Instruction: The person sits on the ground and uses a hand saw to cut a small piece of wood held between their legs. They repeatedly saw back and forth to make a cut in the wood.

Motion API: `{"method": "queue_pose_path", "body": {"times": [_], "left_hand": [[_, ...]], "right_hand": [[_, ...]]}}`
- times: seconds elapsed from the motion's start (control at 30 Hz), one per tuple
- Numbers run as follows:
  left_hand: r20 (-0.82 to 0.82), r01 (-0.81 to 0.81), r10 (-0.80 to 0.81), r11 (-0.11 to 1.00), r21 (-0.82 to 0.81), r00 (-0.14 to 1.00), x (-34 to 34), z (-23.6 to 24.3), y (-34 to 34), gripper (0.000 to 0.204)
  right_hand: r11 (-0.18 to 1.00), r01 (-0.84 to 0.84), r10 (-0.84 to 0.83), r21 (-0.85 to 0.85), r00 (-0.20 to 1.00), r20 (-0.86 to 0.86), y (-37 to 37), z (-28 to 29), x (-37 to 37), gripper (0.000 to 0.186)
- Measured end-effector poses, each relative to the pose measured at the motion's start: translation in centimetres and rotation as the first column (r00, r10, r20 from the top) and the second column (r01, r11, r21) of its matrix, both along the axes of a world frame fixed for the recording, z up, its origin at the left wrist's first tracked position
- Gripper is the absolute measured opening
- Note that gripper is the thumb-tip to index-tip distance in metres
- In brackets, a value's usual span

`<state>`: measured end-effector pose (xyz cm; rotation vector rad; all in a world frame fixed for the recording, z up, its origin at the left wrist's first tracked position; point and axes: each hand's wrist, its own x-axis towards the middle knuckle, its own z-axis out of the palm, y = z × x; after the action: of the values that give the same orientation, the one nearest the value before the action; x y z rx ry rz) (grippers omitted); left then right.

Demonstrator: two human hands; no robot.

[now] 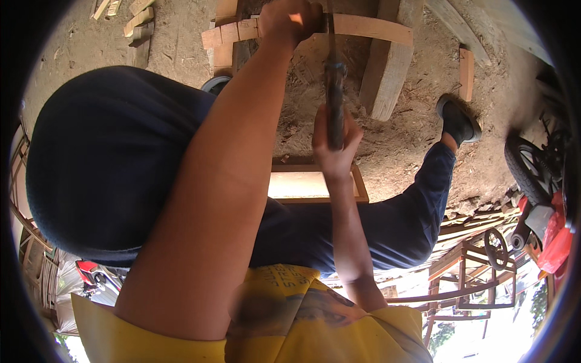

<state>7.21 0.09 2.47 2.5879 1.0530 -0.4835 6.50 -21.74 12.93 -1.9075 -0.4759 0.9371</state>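
While the right hand (340, 136) is wrapping snugly round the tool (334, 85), the left hand (290, 19) is resting curled at the board (372, 28), its hold unclear. Lines (239, 29) are crossing the board's left part; cut depth isn't showing. Its right end is overlapping the beam (387, 75), dirt (426, 78) stretching beyond.

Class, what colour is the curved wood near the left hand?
The curved wood is light orange-brown, seen best in the head view.

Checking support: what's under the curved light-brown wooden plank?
Right end: a thick grey wooden beam. Left end: a flat brown wooden board. The plank itself covers where they meet it; the left hand and forearm hide part of the middle.
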Motion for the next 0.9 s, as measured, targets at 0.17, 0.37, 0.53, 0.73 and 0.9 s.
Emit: {"method": "queue_pose_path", "body": {"times": [0.17,0.37,0.53,0.73,0.9], "left_hand": [[0.105,-0.260,0.276,0.955,-0.142,0.955,-1.6,1.0,0.7,0.024],[0.017,-0.379,0.395,0.891,-0.252,0.918,0.0,-0.9,-0.2,0.029],[0.079,-0.133,0.139,0.989,-0.069,0.987,-2.2,-2.6,0.8,0.039],[0.315,-0.520,0.568,0.823,-0.230,0.760,-2.2,-0.9,-0.4,0.033],[0.322,-0.390,0.363,0.921,0.018,0.874,-2.4,-1.1,0.1,0.028]], "right_hand": [[0.989,-0.145,0.148,-0.030,0.979,0.142,-5.9,-0.1,-0.7,0.012],[0.997,-0.079,0.071,0.026,0.972,0.222,-4.2,-0.2,-1.9,0.011],[0.999,-0.005,0.004,0.037,0.999,0.036,0.2,0.2,-0.8,0.012],[0.988,-0.127,0.111,0.088,0.980,0.166,-8.1,0.9,-2.9,0.010],[0.994,-0.085,0.076,0.066,0.989,0.124,0.2,-1.0,-0.2,0.009]]}}
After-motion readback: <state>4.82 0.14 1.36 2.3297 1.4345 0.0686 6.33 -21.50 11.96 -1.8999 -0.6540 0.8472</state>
